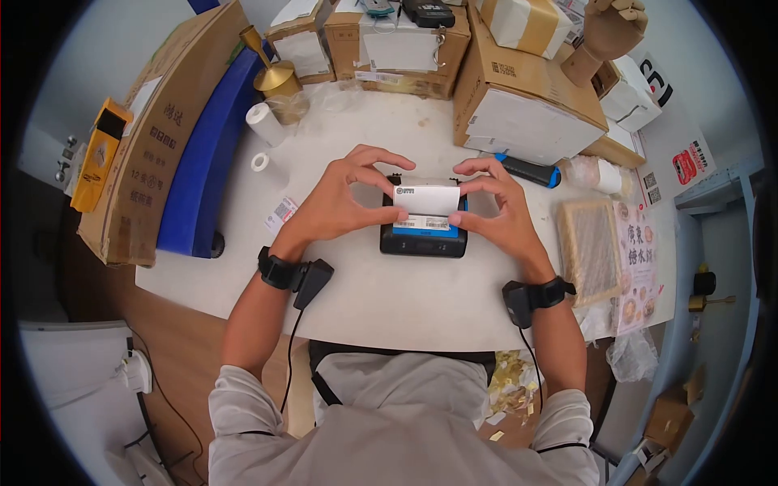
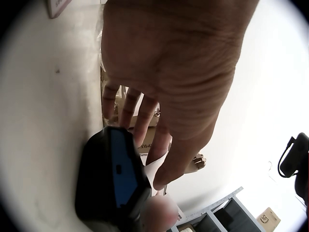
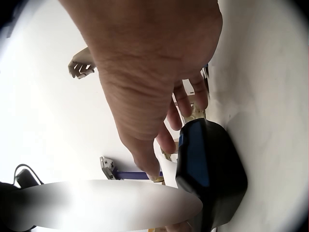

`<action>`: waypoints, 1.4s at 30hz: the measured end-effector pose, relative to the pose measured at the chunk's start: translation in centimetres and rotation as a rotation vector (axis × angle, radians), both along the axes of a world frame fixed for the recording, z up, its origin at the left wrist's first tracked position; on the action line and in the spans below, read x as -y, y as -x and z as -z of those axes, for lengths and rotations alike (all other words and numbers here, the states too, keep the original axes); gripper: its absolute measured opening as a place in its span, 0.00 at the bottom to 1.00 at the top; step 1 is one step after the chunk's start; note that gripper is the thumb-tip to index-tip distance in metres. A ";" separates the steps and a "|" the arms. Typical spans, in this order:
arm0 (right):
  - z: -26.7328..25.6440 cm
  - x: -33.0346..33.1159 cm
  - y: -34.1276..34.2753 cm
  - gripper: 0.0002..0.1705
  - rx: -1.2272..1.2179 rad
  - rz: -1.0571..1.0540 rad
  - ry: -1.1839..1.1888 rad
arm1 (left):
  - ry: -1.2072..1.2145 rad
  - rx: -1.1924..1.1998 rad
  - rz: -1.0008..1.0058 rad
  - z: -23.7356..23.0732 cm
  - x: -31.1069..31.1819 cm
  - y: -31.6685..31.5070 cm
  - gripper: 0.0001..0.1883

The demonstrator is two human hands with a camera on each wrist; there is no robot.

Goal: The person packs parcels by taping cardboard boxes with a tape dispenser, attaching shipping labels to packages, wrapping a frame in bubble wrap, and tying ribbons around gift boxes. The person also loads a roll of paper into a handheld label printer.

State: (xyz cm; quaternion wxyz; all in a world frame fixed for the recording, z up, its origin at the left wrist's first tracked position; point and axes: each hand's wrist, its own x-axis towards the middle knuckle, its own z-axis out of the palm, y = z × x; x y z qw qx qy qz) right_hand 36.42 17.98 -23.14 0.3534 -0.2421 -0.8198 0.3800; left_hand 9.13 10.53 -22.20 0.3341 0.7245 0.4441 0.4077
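Observation:
A black and blue label printer (image 1: 423, 243) sits on the table in front of the person, with a white paper label (image 1: 438, 200) standing up out of its top. My left hand (image 1: 344, 198) pinches the label's left edge between thumb and forefinger. On the opposite edge, my right hand (image 1: 502, 206) pinches it the same way. Both thumbs are low, close over the printer's top. In the left wrist view the printer's dark side (image 2: 96, 179) lies beside the fingers. The right wrist view shows the printer (image 3: 212, 174) below the fingertips, with part of the white label (image 3: 169, 169) beside it.
Two white paper rolls (image 1: 264, 124) stand at the back left near a blue panel (image 1: 207, 162). Cardboard boxes (image 1: 519, 101) line the back. A black and blue tool (image 1: 531, 172) and a wrapped tan block (image 1: 589, 251) lie to the right.

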 end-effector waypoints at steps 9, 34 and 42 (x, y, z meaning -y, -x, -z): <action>-0.1 0.7 0.6 0.07 -0.043 -0.027 0.073 | 0.097 0.137 -0.011 0.2 0.1 -0.7 0.08; -0.2 1.5 1.3 0.05 0.013 0.207 -0.334 | -0.076 0.167 -0.209 1.3 0.3 -2.8 0.09; -0.1 1.9 1.6 0.06 -0.026 0.276 -0.165 | 0.066 0.134 -0.272 0.5 0.9 -3.1 0.09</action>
